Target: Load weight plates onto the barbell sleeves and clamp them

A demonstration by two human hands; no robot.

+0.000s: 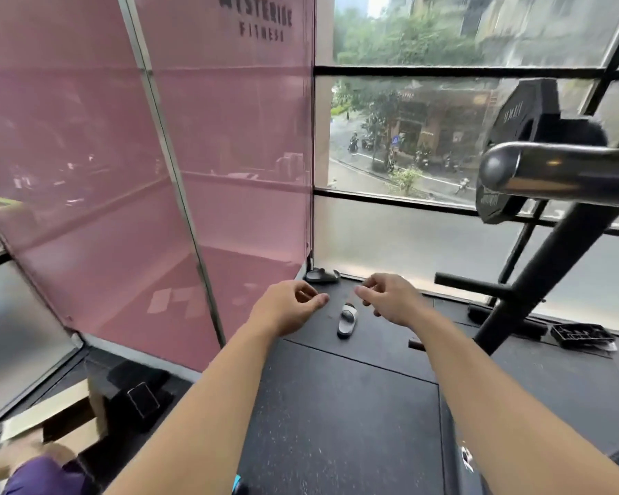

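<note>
both my arms reach out in front of me over the black rubber floor (336, 405). my left hand (288, 307) and my right hand (386, 298) hang near each other with the fingers loosely curled, and neither has hold of anything. the shiny steel end of the barbell (551, 173) sticks in from the right edge, up high and well apart from my hands. a black weight plate (515, 119) stands right behind that bar end; i cannot tell whether it sits on the bar or on the black rack (536, 280) below it. on the floor between my hands lies a white and black sandal (347, 319), and a dark sandal (322, 276) lies in the corner by the window (426, 119). a pink panel (229, 137) fills the left side, with a cardboard box (51, 416) low at the left.
</note>
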